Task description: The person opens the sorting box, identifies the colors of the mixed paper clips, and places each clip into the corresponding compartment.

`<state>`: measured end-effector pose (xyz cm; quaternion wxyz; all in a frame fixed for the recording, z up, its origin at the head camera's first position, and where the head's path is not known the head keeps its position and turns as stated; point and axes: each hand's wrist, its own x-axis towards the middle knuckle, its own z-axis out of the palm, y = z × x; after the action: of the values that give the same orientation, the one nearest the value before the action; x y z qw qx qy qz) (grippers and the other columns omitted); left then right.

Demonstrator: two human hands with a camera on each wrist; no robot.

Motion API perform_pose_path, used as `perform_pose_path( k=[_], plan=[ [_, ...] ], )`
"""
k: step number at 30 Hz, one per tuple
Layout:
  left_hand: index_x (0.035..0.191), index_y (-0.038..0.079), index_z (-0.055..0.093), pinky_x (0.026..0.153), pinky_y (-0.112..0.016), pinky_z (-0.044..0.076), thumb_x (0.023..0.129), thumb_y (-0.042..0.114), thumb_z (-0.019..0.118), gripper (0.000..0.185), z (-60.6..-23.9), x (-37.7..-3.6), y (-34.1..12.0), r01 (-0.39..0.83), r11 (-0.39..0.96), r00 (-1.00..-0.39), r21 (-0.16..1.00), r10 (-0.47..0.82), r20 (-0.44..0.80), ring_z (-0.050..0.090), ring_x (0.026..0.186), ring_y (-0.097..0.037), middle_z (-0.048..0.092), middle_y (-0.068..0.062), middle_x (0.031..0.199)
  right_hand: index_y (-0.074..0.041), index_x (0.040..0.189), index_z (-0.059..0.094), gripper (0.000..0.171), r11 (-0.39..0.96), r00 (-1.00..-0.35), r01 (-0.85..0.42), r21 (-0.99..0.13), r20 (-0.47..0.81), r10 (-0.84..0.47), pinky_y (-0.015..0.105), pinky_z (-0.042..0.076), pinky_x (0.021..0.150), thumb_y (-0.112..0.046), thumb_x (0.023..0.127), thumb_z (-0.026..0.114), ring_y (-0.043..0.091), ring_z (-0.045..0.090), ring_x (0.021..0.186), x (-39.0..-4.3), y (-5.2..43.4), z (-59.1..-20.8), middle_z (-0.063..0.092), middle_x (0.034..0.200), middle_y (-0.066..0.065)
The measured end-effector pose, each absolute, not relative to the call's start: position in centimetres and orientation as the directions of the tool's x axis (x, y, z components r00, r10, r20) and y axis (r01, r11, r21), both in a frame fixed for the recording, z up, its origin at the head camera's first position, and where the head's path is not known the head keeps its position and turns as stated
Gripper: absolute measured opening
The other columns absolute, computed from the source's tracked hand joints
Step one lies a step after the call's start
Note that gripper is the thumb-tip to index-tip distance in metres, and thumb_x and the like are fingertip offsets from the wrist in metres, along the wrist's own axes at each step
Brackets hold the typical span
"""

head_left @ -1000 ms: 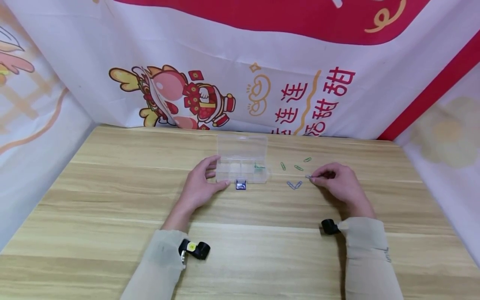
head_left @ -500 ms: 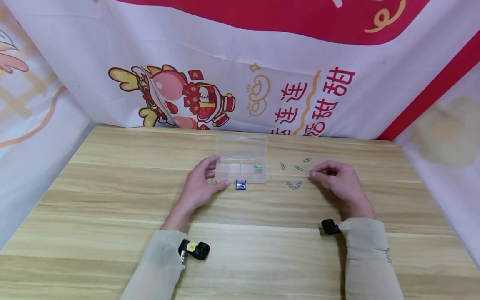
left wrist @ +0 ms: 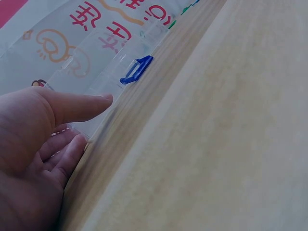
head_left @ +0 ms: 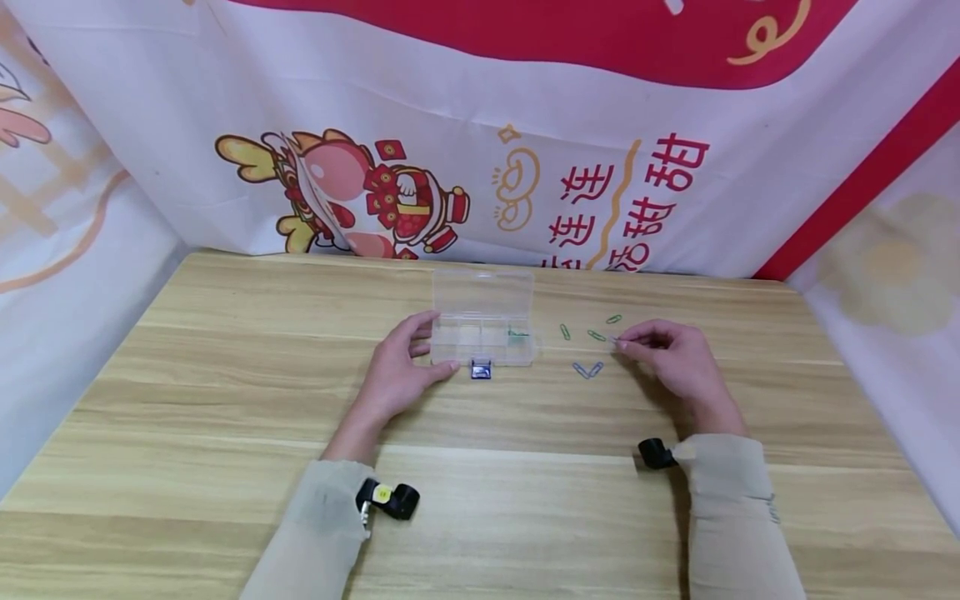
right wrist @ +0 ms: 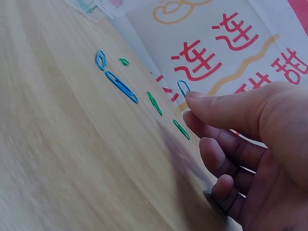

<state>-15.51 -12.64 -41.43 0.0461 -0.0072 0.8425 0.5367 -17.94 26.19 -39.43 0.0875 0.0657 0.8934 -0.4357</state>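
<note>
A clear plastic compartment box (head_left: 483, 329) with its lid up and a blue latch (head_left: 481, 370) stands mid-table. My left hand (head_left: 397, 367) holds its left end, thumb on the front wall (left wrist: 91, 103), fingers behind it. My right hand (head_left: 667, 354) pinches a blue paper clip (right wrist: 183, 88) between thumb and forefinger, lifted off the wood to the box's right. Loose on the table lie two blue clips (head_left: 588, 369) and three green clips (head_left: 596, 335). A green clip (head_left: 516, 334) lies in the box's right compartment.
The wooden table (head_left: 480, 500) is walled by a printed red and white banner (head_left: 480, 142) at the back and on both sides. A small black camera sits on each wrist (head_left: 390, 498) (head_left: 656, 452).
My right hand has lifted the blue clip off the table and carried it slightly back and left. The left hand and the box have stayed put.
</note>
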Motion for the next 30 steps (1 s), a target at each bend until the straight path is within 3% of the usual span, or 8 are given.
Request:
perform_pose_path(
  k=[7,14,20,30],
  plan=[
    [0.162,0.018,0.047,0.121,-0.047,0.053,0.091,0.013,0.087,0.082,-41.5,-15.5,-12.7,-0.064,0.426,-0.995,0.902,0.037,-0.088,0.062,0.139,-0.037,0.058,-0.015,0.153,-0.014,0.122,0.077,0.028,0.589,-0.982,0.156,-0.793,-0.186,0.009,0.027,0.053,0.065,-0.034,0.102,0.075,0.020,0.056,0.089,-18.2,24.2,-39.3,0.069,0.117,0.007],
    [0.162,0.018,0.047,0.121,-0.047,0.053,0.091,0.013,0.087,0.081,-41.5,-15.6,-12.7,-0.066,0.429,-0.995,0.901,0.037,-0.091,0.061,0.140,-0.037,0.058,-0.015,0.154,-0.011,0.113,0.079,0.017,0.566,-0.993,0.042,-0.823,-0.096,-0.066,0.027,0.054,0.076,-0.023,0.102,0.075,0.024,0.060,0.098,-18.2,20.5,-39.2,0.073,0.111,0.010],
    [0.162,0.017,0.048,0.121,-0.047,0.053,0.091,0.011,0.087,0.081,-41.6,-15.7,-12.6,-0.054,0.426,-0.996,0.903,0.044,-0.080,0.062,0.138,-0.038,0.058,-0.016,0.153,-0.011,0.108,0.080,0.012,0.539,-0.992,-0.047,-0.841,-0.024,-0.123,0.028,0.055,0.079,-0.018,0.099,0.078,0.023,0.063,0.094,-18.1,17.7,-39.7,0.076,0.105,0.010],
    [0.162,0.017,0.047,0.122,-0.049,0.052,0.091,0.012,0.086,0.081,-41.7,-15.8,-12.7,-0.046,0.436,-0.996,0.899,0.049,-0.075,0.061,0.138,-0.039,0.058,-0.017,0.153,-0.014,0.104,0.083,0.009,0.513,-0.993,-0.046,-0.857,-0.019,-0.120,0.033,0.056,0.082,-0.017,0.096,0.082,0.022,0.065,0.092,-17.4,15.4,-39.8,0.079,0.103,0.007]
  ],
)
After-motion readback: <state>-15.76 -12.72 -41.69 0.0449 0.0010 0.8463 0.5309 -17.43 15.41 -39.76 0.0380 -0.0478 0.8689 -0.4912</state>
